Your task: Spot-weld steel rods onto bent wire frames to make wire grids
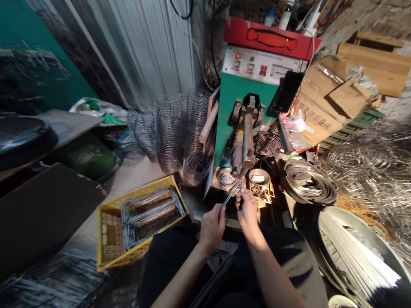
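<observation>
My left hand (pixel 212 226) is closed around the near end of a thin metal wire piece (pixel 229 197), which points up and away toward the electrodes of a green spot-welding machine (pixel 229 98). Close to the wire's far end, my right hand (pixel 247 209) has its fingers pinched together; whatever is between them is too small to make out. Just above both hands are the machine's thick electrode arms (pixel 248 139). A round dish (pixel 218 176) of small shiny metal bits stands behind the wire, and a second dish (pixel 259 183) with a white item sits to its right.
Left of my legs is a yellow crate (pixel 103 233) holding bent wire frames. Behind it stand stacks of wire rings (pixel 170 134). To the right are coiled metal strips (pixel 310 184), a large basin (pixel 327 214) of straight rods, tangled wire (pixel 379 167) and a cardboard box (pixel 316 113).
</observation>
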Demonstrator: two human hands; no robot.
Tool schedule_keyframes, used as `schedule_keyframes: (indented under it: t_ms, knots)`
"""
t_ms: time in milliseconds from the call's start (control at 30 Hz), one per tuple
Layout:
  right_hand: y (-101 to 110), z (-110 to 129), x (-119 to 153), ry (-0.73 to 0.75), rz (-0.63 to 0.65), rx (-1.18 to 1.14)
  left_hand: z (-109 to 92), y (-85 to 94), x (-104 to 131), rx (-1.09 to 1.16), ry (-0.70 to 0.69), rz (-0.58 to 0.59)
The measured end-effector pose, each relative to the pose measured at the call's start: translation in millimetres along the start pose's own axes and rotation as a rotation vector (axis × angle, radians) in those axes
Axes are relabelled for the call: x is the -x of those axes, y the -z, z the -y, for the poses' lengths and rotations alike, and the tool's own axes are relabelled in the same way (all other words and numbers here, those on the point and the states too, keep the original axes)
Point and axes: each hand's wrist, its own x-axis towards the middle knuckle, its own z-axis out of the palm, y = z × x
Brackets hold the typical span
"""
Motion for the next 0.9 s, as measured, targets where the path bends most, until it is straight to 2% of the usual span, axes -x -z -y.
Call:
schedule_keyframes:
  t_ms: [400,700,800,900]
  knots:
    - [-7.4,6.3,-12.3,0.015,0.010,-0.006,0.9,-1.8,-13.8,-0.032,-0.045,-0.026]
    - [-7.2,6.0,-14.9,0.005,0.048,-0.006,-1.7,5.3,-18.4,-0.052,-0.028,0.008]
    - [-3.1,10.9,-15.0,0.026,0.074,0.094,-2.0,6.2,-19.5,-0.038,-0.015,0.020]
    - [1.5,16.2,-19.0,0.109,0.087,0.201,0.2,6.2,-25.8,-0.035,-0.050,0.026]
